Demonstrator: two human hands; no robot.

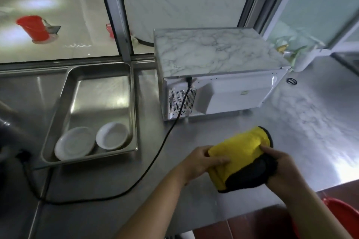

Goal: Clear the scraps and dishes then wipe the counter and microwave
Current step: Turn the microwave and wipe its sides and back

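Your stainless steel desk fills most of the view, its surface shiny with pale reflections. On it, towards the back, stands one white microwave with a grey-veined marble-patterned top, turned so that its vented rear panel faces you. One black power cord runs from the top of that panel down across the desk in a long curve to the left edge.

To the left of the microwave sits one rectangular stainless steel tray. Inside it, at the near end, lie two round white dishes side by side: the larger white plate on the left and the smaller white bowl on the right, close together.

In front of the microwave, above the near part of the desk, you hold one folded cloth, yellow on one face and black on the other. Your left hand grips its left side, fingers curled over the yellow face. Your right hand clasps the right side where the black face shows, thumb pressed on the yellow.

Through the window behind, one red bucket stands on a pale floor. One small black ring lies on the desk just right of the microwave.
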